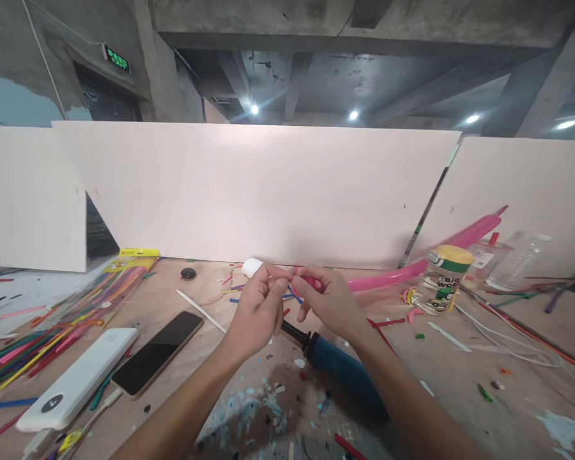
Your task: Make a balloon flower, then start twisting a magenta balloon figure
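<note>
A long pink modelling balloon (383, 279) stretches from my hands off to the right, passing behind a jar. My left hand (264, 299) is closed, pinching the balloon's end between thumb and fingertips. Close beside it, my right hand (326, 299) grips the balloon near the same end, thumb and forefinger pressed together. The exact shape of that end is hidden by my fingers. Below my hands lies a blue balloon pump (338, 364), partly covered by my right forearm. A white cylindrical object (252, 266) shows behind my left hand.
To the left are a smartphone (157, 352), a white power bank (79, 377) and a packet of uninflated balloons (131, 268). A yellow-lidded jar (441, 284) and a clear plastic bottle (520, 262) stand right. A white board (268, 191) borders the table's back. Scraps litter the surface.
</note>
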Demonstrator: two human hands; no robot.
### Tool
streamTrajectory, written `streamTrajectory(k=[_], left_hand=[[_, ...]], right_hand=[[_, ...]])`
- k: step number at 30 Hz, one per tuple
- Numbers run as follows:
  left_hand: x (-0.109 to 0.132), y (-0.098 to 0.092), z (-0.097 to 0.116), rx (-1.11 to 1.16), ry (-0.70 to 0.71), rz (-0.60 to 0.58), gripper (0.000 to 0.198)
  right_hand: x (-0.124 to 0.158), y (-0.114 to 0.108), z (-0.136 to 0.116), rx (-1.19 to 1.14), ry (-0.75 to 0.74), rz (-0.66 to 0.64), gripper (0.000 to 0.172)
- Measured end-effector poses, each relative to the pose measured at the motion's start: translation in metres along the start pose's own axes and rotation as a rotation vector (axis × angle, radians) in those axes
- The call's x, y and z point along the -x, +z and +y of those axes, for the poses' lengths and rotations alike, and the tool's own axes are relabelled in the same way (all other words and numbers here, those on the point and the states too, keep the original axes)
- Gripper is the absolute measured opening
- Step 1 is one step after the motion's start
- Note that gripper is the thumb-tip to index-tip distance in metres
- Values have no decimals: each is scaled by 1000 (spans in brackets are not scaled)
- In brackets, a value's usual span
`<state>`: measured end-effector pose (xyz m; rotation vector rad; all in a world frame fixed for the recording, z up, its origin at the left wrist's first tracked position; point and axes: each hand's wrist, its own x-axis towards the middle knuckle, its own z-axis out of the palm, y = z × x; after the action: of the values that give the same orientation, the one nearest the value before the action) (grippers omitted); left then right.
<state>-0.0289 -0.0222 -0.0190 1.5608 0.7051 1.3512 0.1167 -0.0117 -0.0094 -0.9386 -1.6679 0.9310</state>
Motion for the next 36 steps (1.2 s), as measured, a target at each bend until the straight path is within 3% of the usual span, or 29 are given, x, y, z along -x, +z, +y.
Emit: streamTrajectory(k=[5, 13, 17, 21, 26, 31, 36], left_hand=[[10, 3, 12, -43, 9, -64, 12], [21, 0, 19, -157, 50, -252, 70], [23, -7, 22, -171, 36, -340, 76], [24, -11, 26, -216, 97, -383, 75], [29, -2, 25, -488, 160, -351, 88], [33, 9, 23, -809, 302, -258, 101], [34, 14, 23, -983, 345, -198, 105]], right_hand=[[3, -5, -6, 71, -9, 29, 25], [8, -12, -13, 113, -15, 70, 27], [13, -12, -17, 229, -190, 108, 27], [13, -8, -13, 410, -439, 248, 26], [7, -5, 3, 717, -724, 478, 26], [1, -4, 9, 867, -742, 606, 27], [0, -1, 7, 888, -711, 636, 28]])
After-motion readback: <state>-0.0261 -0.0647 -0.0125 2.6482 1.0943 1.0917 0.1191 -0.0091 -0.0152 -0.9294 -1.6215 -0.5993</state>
